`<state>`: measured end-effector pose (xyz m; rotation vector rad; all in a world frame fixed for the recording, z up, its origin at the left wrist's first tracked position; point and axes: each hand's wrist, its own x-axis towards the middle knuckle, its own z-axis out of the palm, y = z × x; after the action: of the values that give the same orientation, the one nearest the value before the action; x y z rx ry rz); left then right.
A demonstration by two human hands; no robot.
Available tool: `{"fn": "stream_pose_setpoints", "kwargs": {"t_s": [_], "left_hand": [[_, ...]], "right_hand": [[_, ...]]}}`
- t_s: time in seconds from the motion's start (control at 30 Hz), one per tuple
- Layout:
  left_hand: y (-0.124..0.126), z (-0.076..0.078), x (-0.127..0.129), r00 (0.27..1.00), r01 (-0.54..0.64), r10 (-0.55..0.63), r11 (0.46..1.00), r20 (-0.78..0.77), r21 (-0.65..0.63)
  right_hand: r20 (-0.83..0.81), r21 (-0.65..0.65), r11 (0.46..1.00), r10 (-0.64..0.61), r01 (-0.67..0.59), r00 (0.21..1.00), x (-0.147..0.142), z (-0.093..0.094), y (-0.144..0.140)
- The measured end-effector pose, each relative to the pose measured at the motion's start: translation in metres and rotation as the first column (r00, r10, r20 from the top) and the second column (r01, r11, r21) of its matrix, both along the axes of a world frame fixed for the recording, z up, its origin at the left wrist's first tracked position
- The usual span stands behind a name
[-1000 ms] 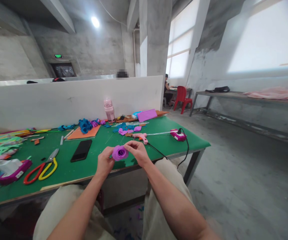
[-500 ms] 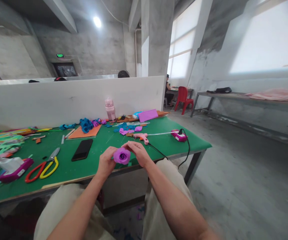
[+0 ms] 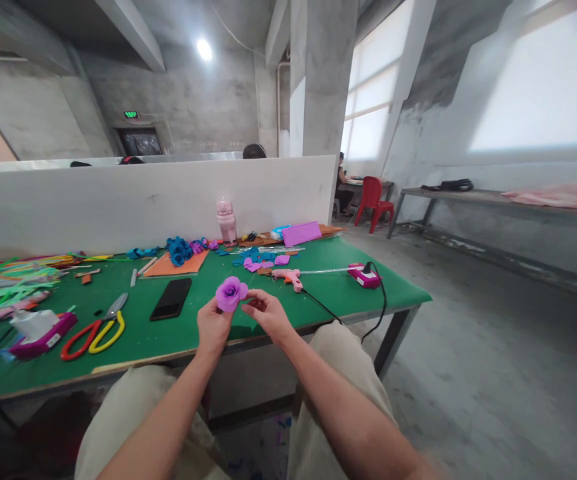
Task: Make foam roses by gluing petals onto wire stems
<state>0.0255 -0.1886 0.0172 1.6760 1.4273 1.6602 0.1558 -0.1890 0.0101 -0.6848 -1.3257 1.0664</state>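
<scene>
A purple paper rose (image 3: 229, 295) with a spiral centre faces up over the near edge of the green table. My left hand (image 3: 213, 328) is closed round it from below; the stem or base is hidden by the fingers. On the other side, my right hand (image 3: 268, 315) has its thumb and fingers bent together at the rose's right-hand petal, which sticks out sideways. Beyond my right hand lies a pink glue gun (image 3: 289, 277) with a clear glue stick in its back. Loose purple petals (image 3: 281, 260) and blue paper pieces are scattered behind it.
On the green table (image 3: 238, 333) lie a black phone (image 3: 171, 299), red-and-yellow-handled scissors (image 3: 99, 329) and two magenta power blocks (image 3: 365, 275) with cords. A bunch of blue paper curls (image 3: 179, 251) rests on orange sheets. A pink bottle (image 3: 227, 221) stands by the white partition (image 3: 68, 207).
The rose has risen slightly and tilted left, with its right petal now spread outward. My right hand's fingers have come down from above to that petal's edge.
</scene>
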Motion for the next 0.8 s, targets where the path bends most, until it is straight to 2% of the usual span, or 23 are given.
{"fn": "stream_pose_setpoints", "kwargs": {"t_s": [0.2, 0.37, 0.47, 0.53, 0.57, 0.63, 0.67, 0.73, 0.77, 0.8], "left_hand": [[-0.006, 0.002, 0.003, 0.993, 0.053, -0.051, 0.998, -0.106, 0.021], [-0.011, 0.000, 0.009, 0.978, 0.098, -0.089, 0.994, -0.191, 0.040], [-0.014, 0.011, 0.003, 0.952, 0.154, -0.152, 0.988, -0.266, -0.012], [-0.013, 0.024, -0.017, 0.911, 0.217, -0.226, 0.974, -0.344, -0.066], [-0.010, 0.031, -0.033, 0.898, 0.198, -0.215, 0.977, -0.383, -0.084], [-0.001, 0.043, -0.076, 0.862, -0.006, -0.040, 0.996, -0.506, -0.090], [0.004, 0.046, -0.102, 0.803, -0.152, 0.079, 0.986, -0.590, -0.074], [0.013, 0.049, -0.154, 0.568, -0.429, 0.219, 0.901, -0.793, -0.058], [0.016, 0.047, -0.177, 0.440, -0.536, 0.196, 0.840, -0.876, -0.081], [0.019, 0.045, -0.197, 0.359, -0.622, 0.107, 0.768, -0.927, -0.152]], "right_hand": [[0.045, 0.133, 0.974, -0.192, 0.185, 0.980, -0.007, -0.011, 0.005], [0.050, 0.170, 0.961, -0.229, 0.218, 0.972, -0.004, -0.012, 0.005], [0.036, 0.185, 0.961, -0.217, 0.207, 0.975, -0.001, -0.009, 0.003], [0.010, 0.148, 0.963, -0.227, 0.223, 0.974, 0.002, -0.007, 0.002], [0.014, 0.102, 0.968, -0.233, 0.230, 0.972, 0.005, -0.005, 0.002], [0.014, 0.030, 0.973, -0.231, 0.230, 0.973, 0.011, -0.002, 0.001], [-0.002, 0.020, 0.975, -0.220, 0.220, 0.976, 0.015, 0.001, 0.001], [-0.031, 0.043, 0.977, -0.207, 0.209, 0.978, 0.021, 0.007, -0.001], [-0.035, 0.071, 0.973, -0.219, 0.221, 0.975, 0.023, 0.010, -0.001], [-0.032, 0.101, 0.965, -0.240, 0.242, 0.970, 0.025, 0.014, -0.002]]}}
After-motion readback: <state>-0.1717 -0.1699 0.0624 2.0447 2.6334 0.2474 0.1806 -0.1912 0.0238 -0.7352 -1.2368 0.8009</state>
